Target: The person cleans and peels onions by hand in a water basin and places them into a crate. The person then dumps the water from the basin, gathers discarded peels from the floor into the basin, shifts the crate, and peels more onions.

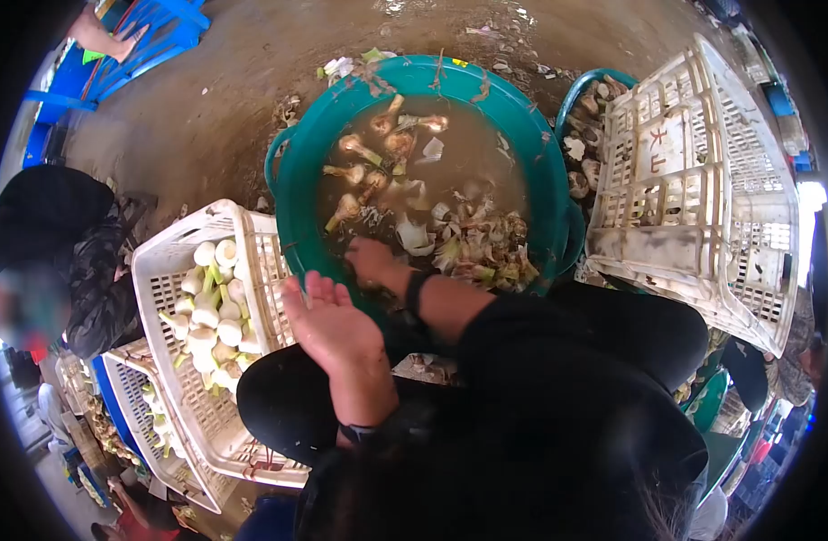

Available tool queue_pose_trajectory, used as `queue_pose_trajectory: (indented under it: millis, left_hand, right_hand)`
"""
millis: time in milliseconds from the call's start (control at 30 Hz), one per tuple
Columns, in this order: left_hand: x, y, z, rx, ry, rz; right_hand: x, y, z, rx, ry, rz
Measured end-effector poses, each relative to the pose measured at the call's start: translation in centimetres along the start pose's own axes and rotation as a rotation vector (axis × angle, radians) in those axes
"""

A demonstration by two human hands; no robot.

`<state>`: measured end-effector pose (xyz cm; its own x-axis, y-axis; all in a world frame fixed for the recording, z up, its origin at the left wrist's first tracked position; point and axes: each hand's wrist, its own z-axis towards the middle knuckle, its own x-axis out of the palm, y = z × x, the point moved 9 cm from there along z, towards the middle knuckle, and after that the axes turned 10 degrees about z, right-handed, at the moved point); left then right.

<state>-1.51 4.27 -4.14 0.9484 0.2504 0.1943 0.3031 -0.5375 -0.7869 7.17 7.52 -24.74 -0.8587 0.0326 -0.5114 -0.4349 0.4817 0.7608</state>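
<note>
My left hand (335, 332) is held palm up, with nothing visible in it, between the white crate and the tub's near rim. Its fingers are loosely spread. My right hand (378, 264) reaches down into the muddy water of a round green tub (292, 212); its fingers are partly hidden there. Several unpeeled garlic bulbs (356, 146) with stems float past it, toward the tub's far left. To its right lies a heap of peeled-off garlic skins (486, 239). Trimmed white garlic bulbs (204, 316) lie in the white plastic crate (238, 212) left of my left hand.
A tall white crate (653, 153) stands tilted at the right, beside a green basin of dirty garlic (581, 131). Another crate (130, 383) sits lower left. A person in dark clothing (58, 207) is at the left. Blue stools (166, 41) stand farther back on wet ground.
</note>
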Motion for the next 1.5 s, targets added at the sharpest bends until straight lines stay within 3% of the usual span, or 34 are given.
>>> queue_pose_trajectory:
  millis: [67,100,133,167,200,267,300,367,433,500,633,733,800,833,900,1000,1133,1200,1233,1300,1333,1400,1433,1467,1500]
  left_hand:
    - [-0.6,3.3,0.4,-0.137,-0.1,0.172]
    - [-0.9,5.3,0.5,-0.226,-0.137,0.27]
    - [0.5,6.7,1.4,-0.181,0.048,0.303]
    - [2.6,6.0,-0.2,-0.146,0.096,0.309]
    - [3.9,6.6,-0.7,-0.207,0.205,0.244]
    - [5.3,6.6,-1.4,-0.265,0.339,0.188]
    - [5.7,5.9,-1.6,-0.209,0.388,0.258]
    - [5.8,5.5,-1.3,-0.153,0.436,0.326]
    - [6.3,7.2,-1.9,-0.243,0.613,0.589]
    - [6.7,7.7,-2.5,-0.227,0.646,0.608]
    - [7.2,8.8,-3.6,-0.297,0.694,0.628]
    - [6.9,9.7,-3.3,-0.299,0.742,0.624]
    - [7.1,9.6,-3.2,-0.304,0.799,0.624]
    - [7.2,9.4,-3.4,-0.341,0.806,0.606]
    - [7.2,9.5,-3.6,-0.385,0.811,0.592]
    - [7.7,9.5,-3.7,-0.313,0.827,0.591]
    - [7.8,10.3,-3.7,-0.283,0.912,0.636]
    - [8.3,10.1,-4.2,-0.265,0.982,0.589]
    - [9.0,9.3,-4.9,-0.216,1.044,0.538]
    - [9.7,8.1,-5.9,-0.167,1.109,0.49]
    - [10.0,7.4,-6.4,-0.099,1.133,0.56]
    - [9.9,7.4,-6.5,-0.033,1.161,0.635]
    - [9.5,7.7,-5.5,0.087,1.141,0.836]
    - [9.2,7.9,-4.8,0.212,1.109,1.034]
    - [9.2,7.6,-5.5,0.214,1.114,1.04]
  right_hand:
    - [-3.4,-1.5,-2.1,0.174,-0.163,1.173]
    - [-5.4,-0.7,-3.8,0.18,-0.168,1.157]
    - [-8.8,0.6,-5.9,0.097,-0.278,1.343]
    - [-12.2,1.6,-8.1,0.002,-0.394,1.529]
    - [-14.5,2.4,-10.4,-0.002,-0.41,1.52]
    - [-19.1,6.5,-14.6,-0.241,-0.333,0.655]
    - [-20.3,5.8,-15.7,-0.244,-0.354,0.654]
    - [-20.6,8.5,-18.6,-0.61,-0.241,0.174]
    - [-21.4,8.9,-20.2,-0.559,-0.201,0.118]
    - [-19.7,8.0,-20.4,-0.424,0.005,-0.278]
    - [-20.2,6.9,-20.7,-0.422,-0.154,-0.281]
    - [-20.5,5.5,-20.0,-0.38,-0.129,0.006]
    - [-19.9,2.8,-19.7,-0.062,-0.021,0.559]
    - [-20.2,3.2,-20.0,-0.066,-0.023,0.56]
    - [-21.7,6.6,-21.8,-0.382,-0.116,0.17]
    - [-20.8,6.1,-21.7,-0.353,-0.184,-0.014]
    - [-20.4,3.6,-20.1,-0.326,-0.263,0.057]
    - [-16.1,-1.4,-19.6,0.326,0.113,1.056]
    - [-16.4,-1.0,-20.0,0.324,0.112,1.059]
    - [-16.8,0.9,-21.3,0.299,0.128,1.561]
    - [-16.7,0.7,-21.2,0.297,0.124,1.563]
    - [-18.3,1.2,-20.6,0.049,0.066,0.935]
    - [-18.6,1.2,-20.7,0.049,0.057,0.941]
    - [-20.1,1.8,-20.9,-0.069,-0.049,0.634]
    - [-21.3,2.9,-21.1,-0.18,-0.15,0.324]
